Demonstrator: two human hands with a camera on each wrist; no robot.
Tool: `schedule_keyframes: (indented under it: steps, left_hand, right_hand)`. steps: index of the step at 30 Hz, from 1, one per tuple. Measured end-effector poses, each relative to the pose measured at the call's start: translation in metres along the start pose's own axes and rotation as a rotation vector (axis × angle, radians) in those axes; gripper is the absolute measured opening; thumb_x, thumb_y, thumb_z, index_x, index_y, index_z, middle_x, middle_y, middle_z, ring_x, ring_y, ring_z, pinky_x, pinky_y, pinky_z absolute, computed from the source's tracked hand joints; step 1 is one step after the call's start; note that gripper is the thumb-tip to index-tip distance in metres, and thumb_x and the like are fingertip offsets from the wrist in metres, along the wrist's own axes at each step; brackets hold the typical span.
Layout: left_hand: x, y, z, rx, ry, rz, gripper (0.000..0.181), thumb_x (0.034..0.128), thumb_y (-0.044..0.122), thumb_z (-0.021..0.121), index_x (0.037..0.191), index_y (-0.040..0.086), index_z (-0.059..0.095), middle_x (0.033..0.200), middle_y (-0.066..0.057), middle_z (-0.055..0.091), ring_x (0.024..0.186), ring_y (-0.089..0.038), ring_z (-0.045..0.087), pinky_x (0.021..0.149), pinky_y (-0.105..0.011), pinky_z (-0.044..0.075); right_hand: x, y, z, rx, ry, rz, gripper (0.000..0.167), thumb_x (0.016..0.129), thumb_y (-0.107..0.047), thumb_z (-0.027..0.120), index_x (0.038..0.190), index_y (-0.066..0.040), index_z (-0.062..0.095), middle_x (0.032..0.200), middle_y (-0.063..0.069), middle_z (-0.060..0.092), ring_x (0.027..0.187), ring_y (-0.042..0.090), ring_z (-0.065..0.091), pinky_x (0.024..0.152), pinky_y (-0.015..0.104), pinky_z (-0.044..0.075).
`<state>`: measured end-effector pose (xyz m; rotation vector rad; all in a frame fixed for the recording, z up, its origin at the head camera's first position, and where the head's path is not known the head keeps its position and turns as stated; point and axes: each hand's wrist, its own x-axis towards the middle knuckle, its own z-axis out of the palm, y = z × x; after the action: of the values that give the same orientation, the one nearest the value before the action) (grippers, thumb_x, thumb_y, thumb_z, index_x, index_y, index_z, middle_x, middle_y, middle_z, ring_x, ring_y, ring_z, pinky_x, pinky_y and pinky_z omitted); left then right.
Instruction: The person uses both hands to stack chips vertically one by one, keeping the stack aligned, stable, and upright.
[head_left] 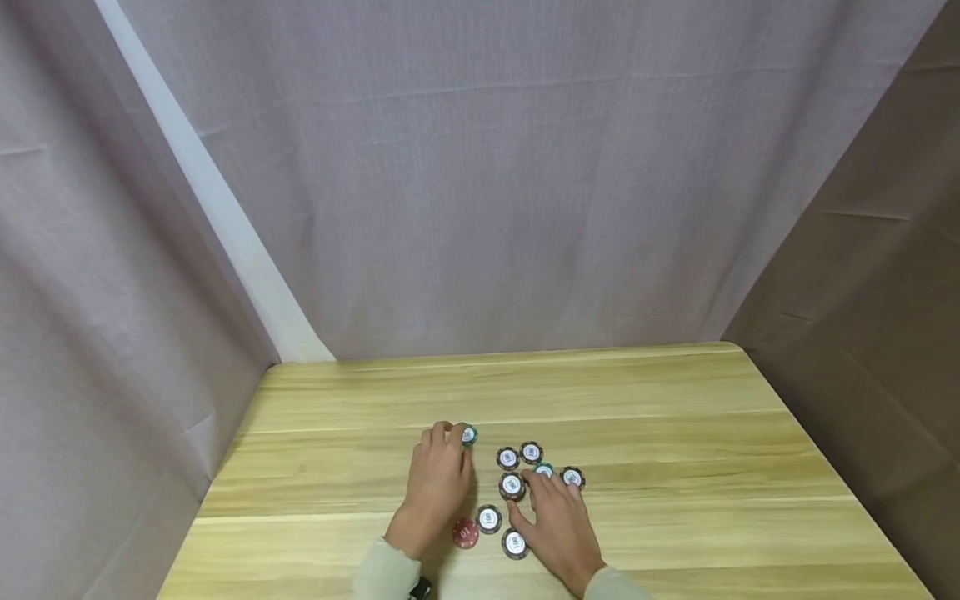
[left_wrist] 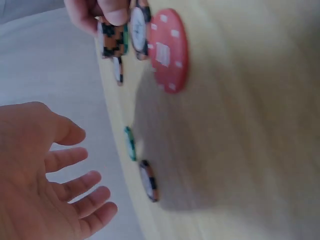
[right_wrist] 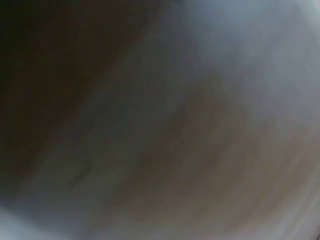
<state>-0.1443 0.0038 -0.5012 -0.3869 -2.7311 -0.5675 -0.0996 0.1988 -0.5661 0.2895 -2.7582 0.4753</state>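
My right hand [head_left: 557, 533] is pinching the stack of black poker chips [head_left: 512, 485], beyond and right of the red poker chip [head_left: 465, 533]. My left hand [head_left: 437, 479] is hanging loose, fingers holding nothing, beyond that red chip. Judgement: pinching low and evenly should be keeping edges flush. Reading: "100" on the stack, "10" on red.
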Motion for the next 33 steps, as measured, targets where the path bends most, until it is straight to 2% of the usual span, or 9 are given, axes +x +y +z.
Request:
schedule_keyframes:
  steps: [5, 9, 15, 22, 28, 33]
  left_hand:
    - [-0.009, -0.006, 0.004, 0.007, -0.081, -0.010, 0.030, 0.0944, 0.014, 0.064, 0.124, 0.009, 0.065, 0.126, -0.019, 0.058, 0.110, -0.041, 0.055, 0.087, -0.054, 0.048]
    - [-0.016, -0.011, 0.007, 0.051, -0.135, -0.002, 0.028, 0.0944, 0.017, 0.066, 0.122, 0.013, 0.067, 0.125, -0.019, 0.058, 0.107, -0.041, 0.055, 0.081, -0.054, 0.050]
    - [-0.018, -0.016, 0.009, 0.038, -0.119, 0.015, 0.027, 0.0921, 0.005, 0.066, 0.119, 0.008, 0.067, 0.115, -0.020, 0.059, 0.102, -0.038, 0.056, 0.073, -0.047, 0.055]
    - [-0.020, -0.020, 0.007, 0.148, -0.094, -0.036, 0.022, 0.0893, 0.011, 0.071, 0.111, 0.007, 0.067, 0.096, -0.013, 0.054, 0.087, -0.028, 0.054, 0.062, -0.038, 0.049]
    - [-0.015, -0.023, 0.006, 0.147, -0.039, 0.007, 0.017, 0.0835, 0.007, 0.074, 0.098, 0.001, 0.066, 0.084, -0.013, 0.053, 0.077, -0.026, 0.053, 0.058, -0.037, 0.047]
    - [-0.013, -0.027, 0.009, 0.167, -0.021, 0.013, 0.017, 0.0756, 0.010, 0.071, 0.084, 0.003, 0.058, 0.076, -0.013, 0.050, 0.070, -0.026, 0.050, 0.057, -0.037, 0.046]
  right_hand:
    - [-0.001, 0.000, -0.001, 0.001, -0.008, 0.011, 0.047, 0.086, -0.048, 0.067, 0.120, -0.015, 0.065, 0.075, -0.017, 0.045, 0.076, 0.007, 0.042, 0.072, 0.028, 0.032]
    - [-0.002, -0.002, -0.002, 0.016, -0.002, 0.005, 0.047, 0.087, -0.047, 0.066, 0.119, -0.014, 0.066, 0.076, -0.017, 0.046, 0.076, 0.007, 0.043, 0.072, 0.028, 0.032]
    - [-0.001, -0.002, -0.002, 0.013, -0.009, 0.007, 0.047, 0.087, -0.048, 0.065, 0.120, -0.014, 0.065, 0.077, -0.015, 0.046, 0.076, 0.008, 0.043, 0.072, 0.028, 0.032]
    - [-0.001, 0.000, -0.003, 0.007, -0.015, 0.008, 0.048, 0.088, -0.048, 0.064, 0.121, -0.013, 0.065, 0.079, -0.014, 0.050, 0.078, 0.009, 0.044, 0.073, 0.029, 0.033]
    - [0.002, 0.004, -0.004, 0.008, -0.016, 0.001, 0.049, 0.089, -0.048, 0.063, 0.123, -0.012, 0.064, 0.083, -0.011, 0.054, 0.082, 0.011, 0.047, 0.075, 0.030, 0.034]
    - [0.003, 0.002, -0.004, 0.003, -0.015, 0.014, 0.049, 0.088, -0.047, 0.064, 0.122, -0.012, 0.064, 0.086, -0.010, 0.058, 0.086, 0.012, 0.051, 0.078, 0.032, 0.035]
